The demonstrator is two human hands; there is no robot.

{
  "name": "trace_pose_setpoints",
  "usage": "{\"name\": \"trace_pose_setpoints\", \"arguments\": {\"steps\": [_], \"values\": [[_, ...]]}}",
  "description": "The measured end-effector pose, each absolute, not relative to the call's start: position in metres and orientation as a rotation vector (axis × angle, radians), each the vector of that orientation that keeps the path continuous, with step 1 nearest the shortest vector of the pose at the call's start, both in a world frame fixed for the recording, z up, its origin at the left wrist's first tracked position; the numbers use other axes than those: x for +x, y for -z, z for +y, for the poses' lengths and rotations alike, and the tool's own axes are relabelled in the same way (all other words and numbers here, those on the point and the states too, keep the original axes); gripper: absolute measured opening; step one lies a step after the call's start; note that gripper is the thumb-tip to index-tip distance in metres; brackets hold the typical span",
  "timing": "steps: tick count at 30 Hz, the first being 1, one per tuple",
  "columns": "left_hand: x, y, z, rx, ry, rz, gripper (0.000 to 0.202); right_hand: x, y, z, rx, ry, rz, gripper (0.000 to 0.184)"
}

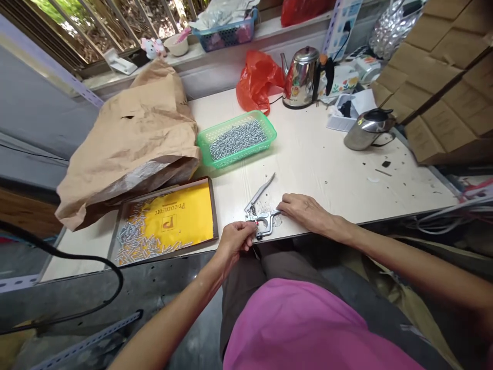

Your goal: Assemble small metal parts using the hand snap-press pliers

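Observation:
A pair of silver snap pliers (260, 192) lies at the table's front edge, one handle pointing away from me and a coil spring showing near the pivot. My left hand (235, 237) is at the jaws, thumb and forefinger pinched together. A tiny red spot shows by those fingertips, but what they hold is too small to make out. The fingers of my right hand (302, 209) are closed on the end of the other handle. To the left, a shallow tray (211, 205) with a yellow sheet (192, 218) holds many small silver metal pieces (134, 239).
A green basket (239, 160) full of similar metal pieces stands behind the pliers. Brown paper (134, 123) covers the back left. A kettle (303, 77), a red plastic bag (256, 82) and a steel jug (365, 131) stand farther back. Cardboard boxes (435, 77) rise at right.

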State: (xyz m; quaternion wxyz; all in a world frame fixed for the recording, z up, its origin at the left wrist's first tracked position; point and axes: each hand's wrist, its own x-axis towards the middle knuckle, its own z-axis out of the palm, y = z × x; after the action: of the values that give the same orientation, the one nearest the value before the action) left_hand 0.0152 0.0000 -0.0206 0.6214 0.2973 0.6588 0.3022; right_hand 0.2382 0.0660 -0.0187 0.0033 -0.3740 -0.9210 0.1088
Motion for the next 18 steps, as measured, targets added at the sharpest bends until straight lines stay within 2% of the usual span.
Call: {"name": "trace_pose_setpoints", "arguments": {"steps": [18], "values": [[0.019,0.016,0.009,0.607,-0.408,1.578,0.026,0.239,0.025,0.062,-1.116,-0.256,-2.852,0.016]]}}
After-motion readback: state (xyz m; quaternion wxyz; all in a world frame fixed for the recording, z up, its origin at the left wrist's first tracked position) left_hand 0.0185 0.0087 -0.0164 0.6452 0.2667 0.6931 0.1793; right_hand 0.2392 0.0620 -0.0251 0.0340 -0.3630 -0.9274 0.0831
